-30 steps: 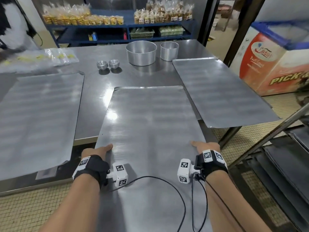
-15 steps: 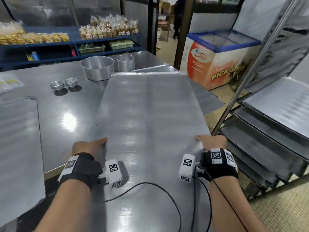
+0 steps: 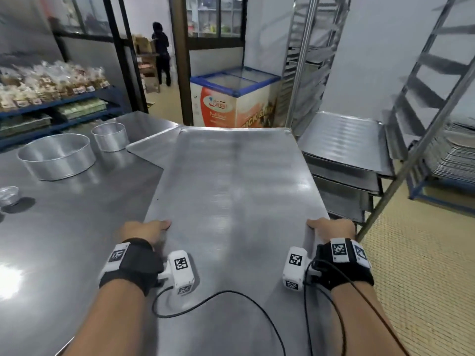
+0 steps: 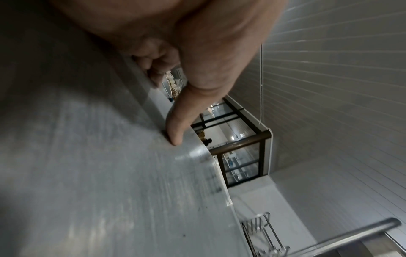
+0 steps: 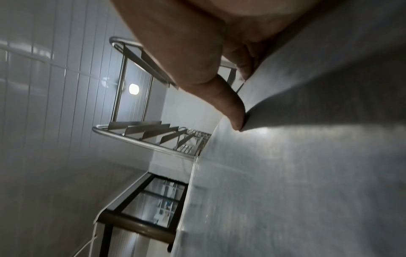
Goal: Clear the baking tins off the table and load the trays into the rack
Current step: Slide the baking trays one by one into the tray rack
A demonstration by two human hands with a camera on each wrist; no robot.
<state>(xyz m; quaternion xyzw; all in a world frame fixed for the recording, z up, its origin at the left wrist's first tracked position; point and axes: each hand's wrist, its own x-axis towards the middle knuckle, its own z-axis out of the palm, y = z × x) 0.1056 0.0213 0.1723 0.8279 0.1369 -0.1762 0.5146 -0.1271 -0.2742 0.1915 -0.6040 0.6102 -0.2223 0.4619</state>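
I carry a large flat metal tray [image 3: 231, 201] level in front of me, over the table's right end. My left hand [image 3: 144, 228] grips its left edge, thumb on top and fingers curled beneath [image 4: 175, 125]. My right hand [image 3: 331, 227] grips the right edge the same way [image 5: 232, 113]. The tray [image 4: 98, 173] [image 5: 307, 173] fills much of both wrist views. The steel rack [image 3: 401, 160] stands to the right with trays [image 3: 341, 147] on its lower rails. Two round baking tins, a large one [image 3: 55, 160] and a smaller one [image 3: 110, 137], stand on the table [image 3: 64, 240].
Another tray's corner [image 3: 151, 147] lies on the table behind the carried one. A small foil cup [image 3: 9, 195] sits at the left edge. A chest freezer [image 3: 231, 101] stands ahead, a person [image 3: 160, 52] in the doorway, stacked trays [image 3: 455, 152] far right.
I have lifted the tray off the table and swung it to the right, toward the rack. Both hands keep the same hold on its edges.
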